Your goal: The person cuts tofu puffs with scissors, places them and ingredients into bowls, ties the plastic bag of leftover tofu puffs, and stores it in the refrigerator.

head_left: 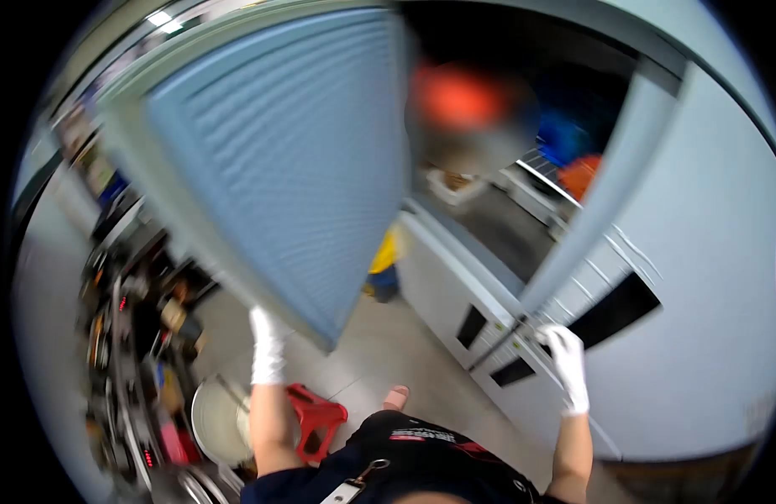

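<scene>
My left hand (267,349), in a white glove, is at the lower outer edge of a swung-open refrigerator door (295,160). Its fingers meet that edge and are partly hidden by it. The door's blue-grey ribbed inner face is turned toward me. On the right, my gloved right hand (568,365) has bent fingers at the lower corner of the neighbouring closed door (707,277), close to the frame; what they grip is too small to make out. Inside the open compartment (505,235) are a blurred red-orange thing (459,97), a white tub (455,186) and a blue bag (560,139).
A red plastic stool (319,420) and a large white bucket (218,424) stand on the floor by my left arm. Cluttered equipment (136,361) lines the left side. Something yellow and blue (384,265) shows behind the open door. Lower doors (438,290) sit under the compartment.
</scene>
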Demonstrator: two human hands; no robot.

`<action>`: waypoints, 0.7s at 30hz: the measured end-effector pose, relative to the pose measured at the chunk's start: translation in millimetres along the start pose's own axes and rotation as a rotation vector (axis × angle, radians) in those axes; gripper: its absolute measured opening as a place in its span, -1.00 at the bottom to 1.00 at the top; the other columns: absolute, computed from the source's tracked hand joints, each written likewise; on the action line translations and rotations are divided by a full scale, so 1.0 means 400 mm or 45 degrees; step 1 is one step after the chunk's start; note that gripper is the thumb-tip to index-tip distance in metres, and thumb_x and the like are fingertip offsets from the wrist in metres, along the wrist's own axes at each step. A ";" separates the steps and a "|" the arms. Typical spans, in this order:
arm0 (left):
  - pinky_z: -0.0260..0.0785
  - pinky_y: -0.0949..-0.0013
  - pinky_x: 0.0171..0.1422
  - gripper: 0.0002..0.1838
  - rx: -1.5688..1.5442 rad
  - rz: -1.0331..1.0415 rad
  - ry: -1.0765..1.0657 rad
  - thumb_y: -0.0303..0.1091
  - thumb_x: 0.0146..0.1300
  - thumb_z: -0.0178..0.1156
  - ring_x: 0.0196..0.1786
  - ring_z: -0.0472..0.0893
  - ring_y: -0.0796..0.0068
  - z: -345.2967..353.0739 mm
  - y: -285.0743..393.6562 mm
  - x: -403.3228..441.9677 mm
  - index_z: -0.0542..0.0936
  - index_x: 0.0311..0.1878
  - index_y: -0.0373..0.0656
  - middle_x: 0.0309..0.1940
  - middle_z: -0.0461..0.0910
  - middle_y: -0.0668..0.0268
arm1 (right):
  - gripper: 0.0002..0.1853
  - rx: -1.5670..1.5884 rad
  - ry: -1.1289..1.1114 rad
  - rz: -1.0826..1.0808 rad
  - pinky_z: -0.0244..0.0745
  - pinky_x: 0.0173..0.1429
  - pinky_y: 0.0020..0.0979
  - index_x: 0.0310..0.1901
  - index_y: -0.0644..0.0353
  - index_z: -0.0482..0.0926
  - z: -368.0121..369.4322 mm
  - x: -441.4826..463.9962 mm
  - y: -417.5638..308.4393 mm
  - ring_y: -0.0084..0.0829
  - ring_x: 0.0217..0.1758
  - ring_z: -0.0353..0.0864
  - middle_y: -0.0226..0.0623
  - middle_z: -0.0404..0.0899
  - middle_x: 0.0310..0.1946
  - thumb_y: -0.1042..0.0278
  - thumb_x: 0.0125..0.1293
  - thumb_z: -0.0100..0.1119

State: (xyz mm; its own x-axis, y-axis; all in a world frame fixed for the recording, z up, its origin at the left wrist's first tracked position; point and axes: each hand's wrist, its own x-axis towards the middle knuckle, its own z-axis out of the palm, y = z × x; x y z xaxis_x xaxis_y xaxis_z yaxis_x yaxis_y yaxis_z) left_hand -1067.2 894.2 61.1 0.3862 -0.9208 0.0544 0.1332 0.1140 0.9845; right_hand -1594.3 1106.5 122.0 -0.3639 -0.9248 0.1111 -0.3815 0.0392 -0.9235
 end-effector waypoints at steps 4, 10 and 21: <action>0.13 0.40 -0.58 -0.63 0.124 0.135 0.072 -0.16 0.37 -0.13 -0.58 0.33 0.64 0.065 0.055 -0.089 0.46 -0.53 -0.05 -0.65 0.36 0.52 | -0.78 0.161 0.410 -0.114 0.47 -0.01 -0.44 -0.12 0.32 0.55 -0.017 0.014 0.070 -0.42 -0.16 0.61 -0.23 0.61 -0.23 0.37 0.39 -0.04; 0.36 0.48 -0.10 -0.70 -0.436 0.013 -0.263 -0.20 0.40 -0.05 -0.25 0.48 0.63 0.094 0.079 -0.128 0.56 -0.11 -0.19 -0.28 0.58 0.44 | -0.75 0.181 0.886 -0.254 0.43 -0.08 -0.49 -0.20 0.31 0.52 -0.021 0.044 0.080 -0.50 -0.31 0.46 -0.35 0.48 -0.40 0.30 0.42 -0.07; 0.26 0.42 -0.54 -0.67 0.051 -0.054 -0.063 -0.06 0.41 -0.09 -0.55 0.43 0.55 0.071 0.022 -0.105 0.46 -0.37 -0.07 -0.60 0.40 0.44 | -0.74 -0.062 0.948 -0.124 0.43 -0.24 -0.51 -0.18 0.35 0.58 -0.019 0.057 0.056 -0.57 -0.38 0.47 -0.36 0.54 -0.45 0.28 0.39 0.04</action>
State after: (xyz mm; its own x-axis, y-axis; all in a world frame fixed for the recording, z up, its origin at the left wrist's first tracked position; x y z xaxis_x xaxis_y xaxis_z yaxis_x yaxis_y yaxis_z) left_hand -1108.2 923.2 72.3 0.3352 -0.9419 0.0200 0.1114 0.0607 0.9919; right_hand -1617.8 1089.1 106.8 -0.7985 -0.4251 0.4263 -0.4724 0.0033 -0.8814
